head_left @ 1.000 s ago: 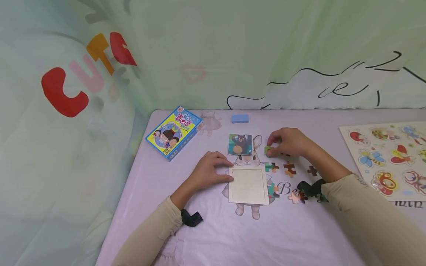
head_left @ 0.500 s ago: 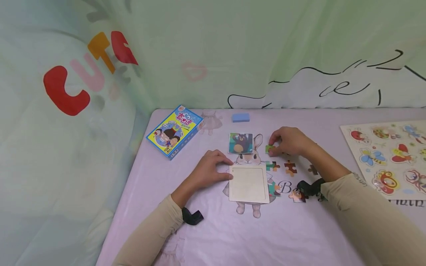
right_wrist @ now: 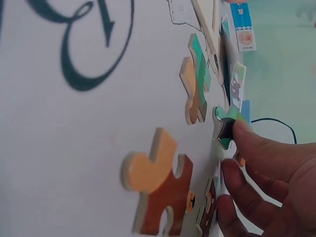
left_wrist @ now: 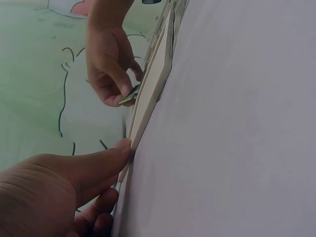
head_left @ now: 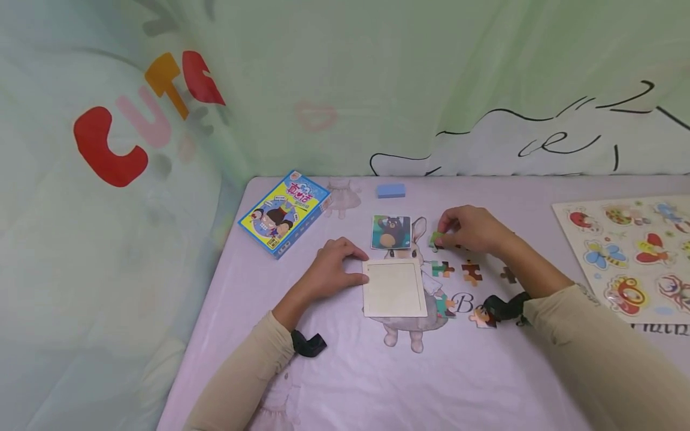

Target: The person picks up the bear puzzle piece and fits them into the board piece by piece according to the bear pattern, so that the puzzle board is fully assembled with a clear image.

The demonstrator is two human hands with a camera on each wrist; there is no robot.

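Note:
My left hand [head_left: 335, 268] holds the left edge of a square wooden puzzle tray [head_left: 393, 290] with a raised rim. Its thumb lies on the tray's edge in the left wrist view. Between thumb and fingers, my right hand [head_left: 468, 230] pinches a green puzzle piece [head_left: 435, 240] with a dark patch [right_wrist: 227, 127], beyond the tray's right corner. Loose pieces lie near that hand: a green-and-orange one [head_left: 442, 268], a brown one [head_left: 471, 272] and several others, some partly hidden by the right hand and wrist. A bear picture card [head_left: 391, 231] lies behind the tray.
A blue-and-yellow card box [head_left: 284, 214] lies at the back left. A small blue block [head_left: 390, 191] is near the table's back edge. On the right stands a flat insect picture board [head_left: 631, 257]. Curtains [head_left: 345, 90] close off the back and left.
My left hand has shifted the tray leftward and slightly away from me, uncovering more of the rabbit print. The right hand still pinches the green piece, which now looks more tilted.

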